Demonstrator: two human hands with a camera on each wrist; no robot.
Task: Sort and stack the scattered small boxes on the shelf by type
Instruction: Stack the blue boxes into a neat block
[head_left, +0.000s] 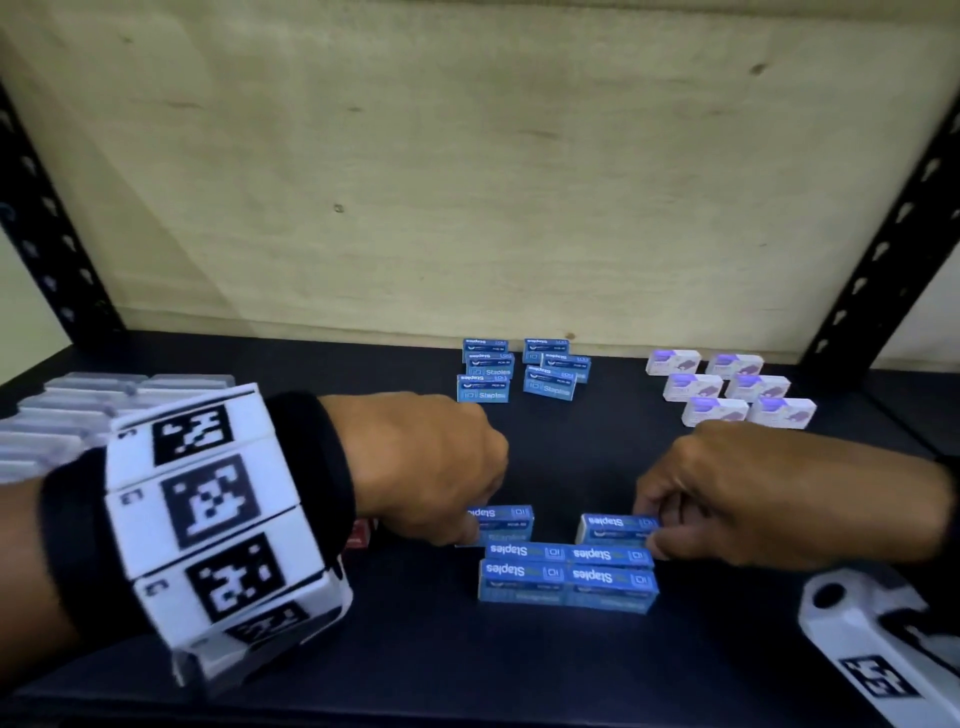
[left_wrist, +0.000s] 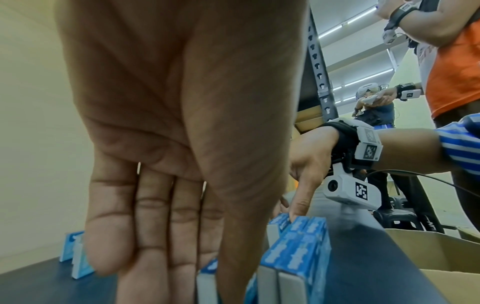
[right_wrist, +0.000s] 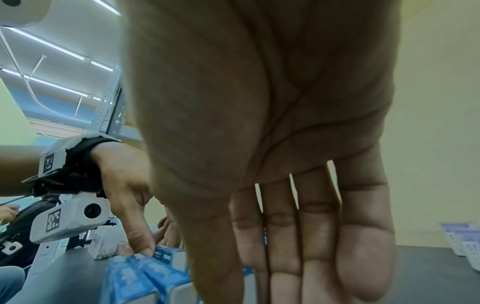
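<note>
On the dark shelf (head_left: 410, 654), my left hand (head_left: 470, 530) pinches a blue staples box (head_left: 506, 522) by its left end. My right hand (head_left: 647, 530) grips a second blue staples box (head_left: 613, 526) by its right end, thumb at the front. Both boxes sit just behind a tidy block of blue staples boxes (head_left: 566, 577) near the front edge. The left wrist view shows my fingers (left_wrist: 155, 236) pointing down beside that block (left_wrist: 293, 257). The right wrist view shows my right fingers (right_wrist: 285, 257) over the same block (right_wrist: 145, 277); the box they hold is hidden.
At the back stand a loose cluster of blue staples boxes (head_left: 519, 371) and rows of white and purple boxes (head_left: 727, 389). Pale grey boxes (head_left: 78, 410) fill the left side. A small red thing (head_left: 358, 538) lies under my left wrist. Black uprights (head_left: 883, 260) frame the shelf.
</note>
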